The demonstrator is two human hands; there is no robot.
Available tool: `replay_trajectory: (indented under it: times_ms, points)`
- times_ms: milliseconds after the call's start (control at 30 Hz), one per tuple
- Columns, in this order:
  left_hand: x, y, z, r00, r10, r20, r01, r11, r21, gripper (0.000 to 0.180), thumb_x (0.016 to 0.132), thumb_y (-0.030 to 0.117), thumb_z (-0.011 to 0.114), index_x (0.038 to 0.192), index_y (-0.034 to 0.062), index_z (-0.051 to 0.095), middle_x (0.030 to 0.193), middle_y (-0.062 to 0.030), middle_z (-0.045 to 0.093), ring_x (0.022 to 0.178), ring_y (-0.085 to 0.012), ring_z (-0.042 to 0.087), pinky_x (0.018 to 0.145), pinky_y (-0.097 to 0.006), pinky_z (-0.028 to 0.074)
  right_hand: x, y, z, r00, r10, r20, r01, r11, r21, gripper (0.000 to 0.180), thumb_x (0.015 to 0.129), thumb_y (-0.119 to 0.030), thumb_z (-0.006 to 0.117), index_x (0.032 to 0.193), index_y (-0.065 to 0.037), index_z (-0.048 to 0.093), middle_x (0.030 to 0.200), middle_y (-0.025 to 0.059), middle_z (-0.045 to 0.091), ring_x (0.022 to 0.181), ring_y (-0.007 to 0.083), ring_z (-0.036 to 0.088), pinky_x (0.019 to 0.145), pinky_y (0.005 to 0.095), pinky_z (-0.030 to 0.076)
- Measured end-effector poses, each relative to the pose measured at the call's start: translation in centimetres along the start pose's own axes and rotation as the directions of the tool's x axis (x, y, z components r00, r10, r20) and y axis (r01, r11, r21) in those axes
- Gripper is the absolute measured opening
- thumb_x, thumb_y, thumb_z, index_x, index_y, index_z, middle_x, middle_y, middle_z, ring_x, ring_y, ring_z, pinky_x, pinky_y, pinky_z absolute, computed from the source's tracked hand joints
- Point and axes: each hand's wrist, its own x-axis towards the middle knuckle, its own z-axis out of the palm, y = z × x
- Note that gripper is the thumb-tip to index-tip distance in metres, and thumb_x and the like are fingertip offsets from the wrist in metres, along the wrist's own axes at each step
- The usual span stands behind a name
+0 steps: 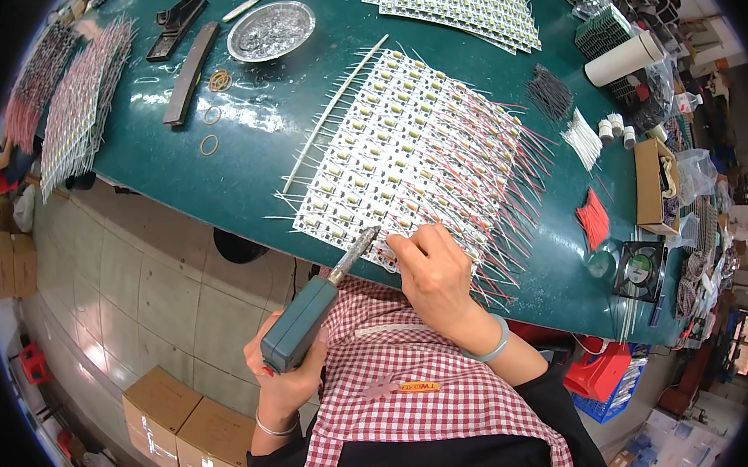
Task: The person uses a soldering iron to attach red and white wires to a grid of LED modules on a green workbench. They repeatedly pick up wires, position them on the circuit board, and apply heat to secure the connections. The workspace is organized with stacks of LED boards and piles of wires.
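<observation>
I take the panel of small white circuit boards (403, 146) on the green table (217, 183) as my landmark. The soldering iron (314, 310) lies off the panel's near edge, its long axis running from the teal handle by my apron (417, 376) up and to the right, so the metal tip (372, 233) touches the panel's near edge. My left hand (284, 372) is wrapped around the handle, fingers curled shut on it. My right hand (432, 268) is the nearer one to the panel: it rests on that same near edge just right of the tip, fingers pressed together and bent down onto a board. It seems to be pinching a thin red wire there, though I cannot tell for sure. Red and white leads fan out along the panel's right side. Beyond its far left corner sits a round metal dish (272, 30).
</observation>
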Motion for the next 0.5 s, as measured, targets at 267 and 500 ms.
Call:
replay_trajectory:
  times_ms: [267,500]
  points:
    - [-0.18,-0.39,0.02,1.000,-0.010,0.022,0.010,1.000,0.001,0.017,0.072,-0.004,0.075,0.087,-0.0050,0.066,0.079,-0.0091,0.064,0.064,-0.0142,0.059,0.058,-0.026,0.046,-0.09,0.02,0.12,1.000,-0.003,0.000,0.003,1.000,-0.014,0.026,0.071,0.003,0.065,0.095,-0.005,0.069,0.075,0.0052,0.048,0.069,0.0211,0.052,0.053,0.0329,0.043]
    - [0.19,-0.17,-0.25,0.995,0.086,0.040,-0.089,0.991,0.095,0.016,0.072,-0.003,0.074,0.086,-0.0050,0.067,0.077,-0.0085,0.063,0.061,-0.0141,0.058,0.055,-0.026,0.045,0.05,-0.12,0.01,1.000,-0.007,0.001,0.007,1.000,-0.023,0.025,0.071,0.003,0.065,0.095,-0.005,0.069,0.075,0.0052,0.048,0.069,0.0211,0.052,0.053,0.0329,0.044]
